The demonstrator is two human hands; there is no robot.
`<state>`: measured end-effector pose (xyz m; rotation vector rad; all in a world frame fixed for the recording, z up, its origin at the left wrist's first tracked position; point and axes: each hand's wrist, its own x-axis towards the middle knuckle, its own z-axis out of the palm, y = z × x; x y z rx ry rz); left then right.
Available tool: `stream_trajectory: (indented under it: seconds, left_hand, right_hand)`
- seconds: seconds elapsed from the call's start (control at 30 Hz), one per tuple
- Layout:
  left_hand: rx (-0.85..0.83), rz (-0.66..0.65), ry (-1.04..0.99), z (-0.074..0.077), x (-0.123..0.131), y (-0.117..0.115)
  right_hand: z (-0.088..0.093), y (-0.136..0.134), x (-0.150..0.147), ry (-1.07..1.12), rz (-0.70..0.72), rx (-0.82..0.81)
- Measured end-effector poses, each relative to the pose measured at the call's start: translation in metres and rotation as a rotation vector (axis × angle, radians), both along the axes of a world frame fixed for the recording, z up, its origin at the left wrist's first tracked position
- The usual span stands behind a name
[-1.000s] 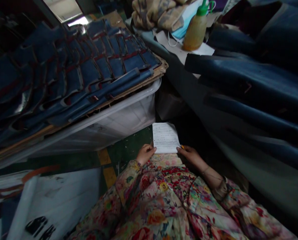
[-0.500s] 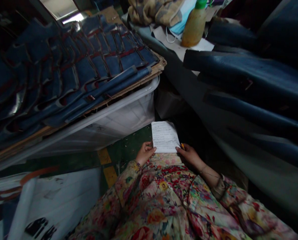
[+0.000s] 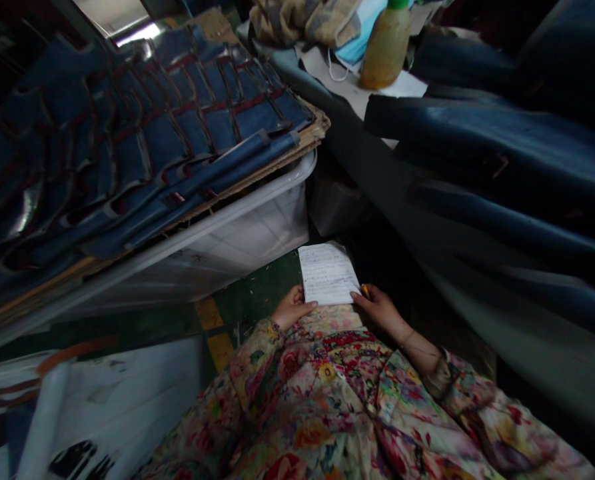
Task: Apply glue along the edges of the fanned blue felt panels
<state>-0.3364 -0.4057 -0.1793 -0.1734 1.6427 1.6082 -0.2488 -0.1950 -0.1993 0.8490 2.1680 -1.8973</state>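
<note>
A small white notepad with lines of handwriting lies between my two hands, just above my lap. My left hand grips its lower left corner, thumb on top and the other fingers partly hidden beneath. At the lower right corner my right hand pinches the pad, thumb on the page. A thin yellow-orange object, perhaps a pen, sticks out by the right fingers; most of it is hidden. The writing is too small to read.
At left, a white plastic bin carries cardboard and rows of blue pieces. On the right, a covered table holds long blue pieces, a bottle and a face mask. A white surface stands at lower left.
The notepad has tilted slightly, its top edge shifting a little left. My left thumb has slid a bit to the right along the lower edge. My right hand has barely moved.
</note>
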Motion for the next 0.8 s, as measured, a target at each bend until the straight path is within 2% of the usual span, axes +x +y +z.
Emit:
stream_trajectory:
  seconds: [0.53,0.8]
  left_hand:
    - [-0.004,0.05,0.014,0.0002,0.0052,0.0031]
    - [-0.064,0.039,-0.014,-0.0016,0.0063,0.006]
  right_hand:
    - [0.0051,-0.0027,-0.0015,0.102,0.016,0.094]
    - [-0.0032,-0.0026,-0.0026,0.11,0.017,0.086]
